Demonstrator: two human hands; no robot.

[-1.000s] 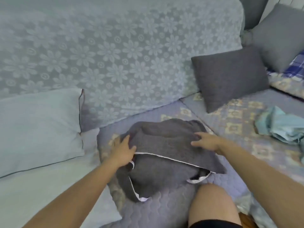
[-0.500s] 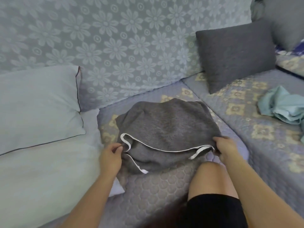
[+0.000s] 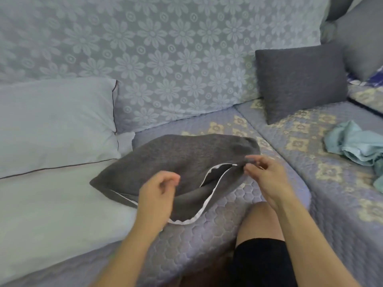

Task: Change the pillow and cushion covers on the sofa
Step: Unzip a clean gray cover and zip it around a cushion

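Note:
A grey cushion [image 3: 176, 158] lies on the quilted sofa seat [image 3: 207, 241], its cover's white-edged opening [image 3: 209, 181] gaping toward me. My right hand [image 3: 269, 179] pinches the cover at the right end of that opening. Over the left half of the opening is my left hand [image 3: 155, 199], fingers curled at the cover's edge; the edge itself is hidden under the hand. A white pillow [image 3: 56, 125] leans on the flowered backrest at the left. A second grey cushion [image 3: 300, 83] stands upright at the right.
A crumpled teal cloth [image 3: 356, 146] lies on the right seat. A white pad [image 3: 51, 214] covers the seat at the left. My bare knee [image 3: 261, 220] presses against the seat's front edge. Another grey cushion [image 3: 364, 38] sits in the far right corner.
The cushion has turned, its left end now over the white pad. My right hand rose to the right end of the opening; my left hand shifted right from the left end to its middle.

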